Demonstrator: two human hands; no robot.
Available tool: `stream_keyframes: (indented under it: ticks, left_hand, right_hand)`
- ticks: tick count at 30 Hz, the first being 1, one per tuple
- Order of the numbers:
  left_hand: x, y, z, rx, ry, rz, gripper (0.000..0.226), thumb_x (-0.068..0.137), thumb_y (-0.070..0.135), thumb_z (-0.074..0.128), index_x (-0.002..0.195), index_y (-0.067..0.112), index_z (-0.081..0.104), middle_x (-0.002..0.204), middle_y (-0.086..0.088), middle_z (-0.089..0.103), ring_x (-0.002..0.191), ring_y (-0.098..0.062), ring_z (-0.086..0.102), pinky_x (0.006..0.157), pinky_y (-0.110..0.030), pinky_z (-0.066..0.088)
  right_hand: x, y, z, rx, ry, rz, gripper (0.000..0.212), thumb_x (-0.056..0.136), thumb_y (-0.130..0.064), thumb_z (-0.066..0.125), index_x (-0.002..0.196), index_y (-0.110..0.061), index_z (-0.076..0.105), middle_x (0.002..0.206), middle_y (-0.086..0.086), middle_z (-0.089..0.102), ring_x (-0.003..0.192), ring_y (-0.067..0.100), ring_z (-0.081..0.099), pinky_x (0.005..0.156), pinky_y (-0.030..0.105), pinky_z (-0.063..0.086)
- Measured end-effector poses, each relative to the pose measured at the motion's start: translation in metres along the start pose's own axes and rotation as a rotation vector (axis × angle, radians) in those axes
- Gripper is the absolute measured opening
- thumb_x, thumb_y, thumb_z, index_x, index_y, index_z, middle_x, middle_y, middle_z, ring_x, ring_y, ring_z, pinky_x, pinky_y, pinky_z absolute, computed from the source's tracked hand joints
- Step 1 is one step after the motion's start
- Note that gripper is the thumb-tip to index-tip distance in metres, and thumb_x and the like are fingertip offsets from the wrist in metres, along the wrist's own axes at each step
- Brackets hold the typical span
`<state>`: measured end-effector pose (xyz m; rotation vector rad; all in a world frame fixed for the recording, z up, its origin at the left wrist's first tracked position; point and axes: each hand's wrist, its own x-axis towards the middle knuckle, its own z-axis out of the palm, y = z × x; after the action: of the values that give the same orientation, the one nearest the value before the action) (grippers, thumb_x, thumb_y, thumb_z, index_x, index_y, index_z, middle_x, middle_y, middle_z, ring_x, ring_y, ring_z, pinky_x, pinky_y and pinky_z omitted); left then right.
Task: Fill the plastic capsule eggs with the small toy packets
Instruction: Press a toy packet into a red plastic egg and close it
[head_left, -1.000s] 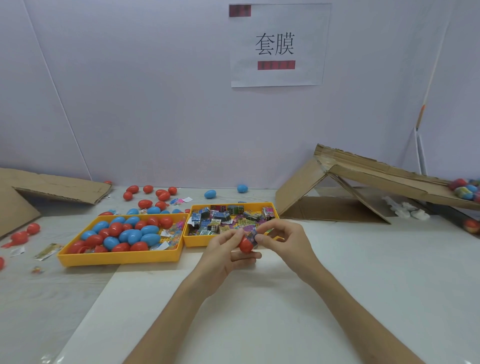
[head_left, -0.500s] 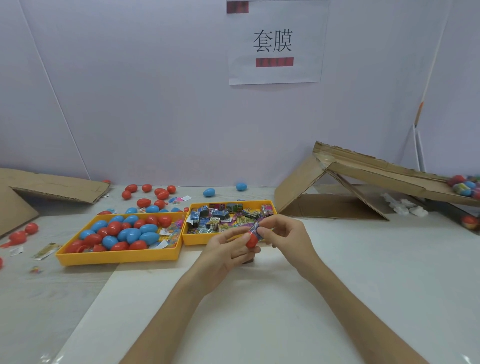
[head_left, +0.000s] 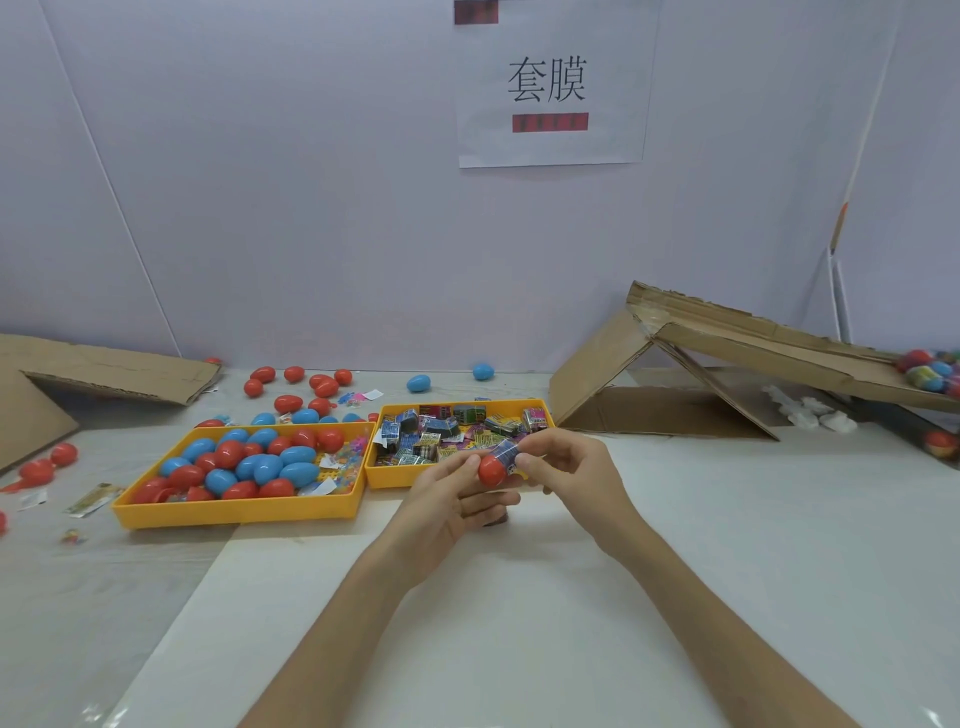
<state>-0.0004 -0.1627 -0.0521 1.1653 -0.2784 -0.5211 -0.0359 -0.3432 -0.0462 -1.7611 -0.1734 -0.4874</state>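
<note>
Red egg (head_left: 492, 469) sits at the centre of the frame, just above the surface (head_left: 519, 623), in the grip of the left hand (head_left: 447, 501), with thumb and fingertips curled round its lower side. A packet (head_left: 506, 453) touches the egg's upper right end, and the right hand (head_left: 566, 467) has it pinched in a narrow grip of thumb and forefinger. How far the packet sits inside the egg I cannot tell. Both forearms reach in from the bottom edge.

Just behind the hands stands a small tray (head_left: 395, 479), yellow, heaped with packets (head_left: 441, 431). Touching it toward the left of the frame is a big tray (head_left: 239, 514), also yellow, full of blue and red eggs (head_left: 265, 465), with some bright scraps along its right side. Loose eggs (head_left: 288, 402) lie scattered behind the trays and out toward the left edge.

At the right of the frame a cardboard ramp (head_left: 753, 343) slopes down toward the edge, where colourful eggs (head_left: 927, 374) are gathered. More cardboard (head_left: 104, 374) lies at the left edge. A paper sign (head_left: 550, 83) hangs on the wall at top centre.
</note>
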Motion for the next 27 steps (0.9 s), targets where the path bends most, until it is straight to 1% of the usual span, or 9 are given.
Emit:
stream_keyframes:
  ticks: [4,7,9,15,18,21,25,27]
  left_hand:
    - [0.0007,-0.001,-0.0005,-0.007,0.023,0.008,0.023,0.106,0.022,0.049,0.122,0.013,0.061,0.108,-0.016,0.076,0.09,-0.027,0.076,0.073,-0.028,0.061]
    - [0.0015,-0.0017,-0.0015,-0.009,0.04,0.033,0.021,0.105,0.019,0.05,0.121,0.012,0.062,0.105,-0.015,0.076,0.09,-0.027,0.076,0.072,-0.028,0.061]
    - [0.0016,-0.0023,-0.0023,-0.015,0.04,0.053,0.02,0.105,0.018,0.05,0.12,0.011,0.062,0.102,-0.015,0.077,0.089,-0.026,0.076,0.072,-0.028,0.06]
    - [0.0023,-0.0027,-0.0028,-0.014,0.045,0.07,0.021,0.105,0.016,0.051,0.121,0.009,0.062,0.102,-0.017,0.076,0.089,-0.026,0.076,0.071,-0.028,0.06]
    - [0.0021,-0.0031,-0.0032,-0.016,0.047,0.066,0.022,0.105,0.016,0.051,0.122,0.008,0.062,0.102,-0.017,0.076,0.088,-0.025,0.076,0.071,-0.027,0.06]
    - [0.0025,-0.0036,-0.0033,-0.015,0.05,0.066,0.023,0.105,0.016,0.051,0.123,0.006,0.062,0.101,-0.017,0.076,0.087,-0.024,0.076,0.07,-0.026,0.06]
    - [0.0037,-0.0045,-0.0029,-0.012,0.061,0.063,0.024,0.104,0.016,0.052,0.123,0.006,0.063,0.101,-0.019,0.076,0.086,-0.024,0.076,0.07,-0.026,0.06]
    - [0.004,-0.0051,-0.0027,-0.01,0.067,0.058,0.024,0.104,0.016,0.052,0.123,0.006,0.064,0.101,-0.018,0.076,0.085,-0.023,0.075,0.07,-0.027,0.06]
  right_hand:
    - [0.0005,0.002,-0.0004,-0.011,-0.01,0.035,0.019,0.088,-0.013,0.076,0.079,-0.029,0.074,0.079,-0.006,0.072,0.068,0.011,0.057,0.06,0.023,0.048]
    - [0.0003,0.0019,0.0001,-0.031,-0.048,0.061,0.013,0.088,-0.013,0.076,0.082,-0.025,0.074,0.078,-0.01,0.071,0.068,0.009,0.058,0.058,0.021,0.048]
    - [0.0,0.0015,0.0011,-0.048,-0.059,0.072,0.009,0.089,-0.013,0.075,0.084,-0.021,0.074,0.075,-0.01,0.069,0.067,0.01,0.059,0.058,0.02,0.048]
    - [-0.0004,-0.0002,0.0016,-0.068,-0.088,0.087,0.007,0.092,-0.011,0.07,0.087,-0.016,0.071,0.081,-0.001,0.067,0.064,0.006,0.059,0.058,0.02,0.047]
    - [0.0001,-0.0004,0.0015,-0.07,-0.118,0.096,0.003,0.094,-0.009,0.067,0.092,-0.008,0.069,0.085,0.0,0.064,0.064,0.008,0.059,0.059,0.023,0.048]
    - [0.0001,-0.0005,0.0016,-0.099,-0.145,0.085,0.01,0.096,-0.008,0.064,0.098,0.0,0.068,0.089,0.0,0.063,0.067,0.008,0.059,0.061,0.024,0.048]
    - [-0.0006,-0.0016,0.0009,-0.118,-0.172,0.072,0.012,0.097,-0.006,0.062,0.101,0.004,0.067,0.093,0.002,0.06,0.074,0.017,0.059,0.065,0.032,0.048]
    - [-0.0001,-0.0016,0.0004,-0.133,-0.183,0.063,0.012,0.097,-0.005,0.061,0.101,0.006,0.066,0.095,0.003,0.059,0.075,0.018,0.059,0.065,0.033,0.048]
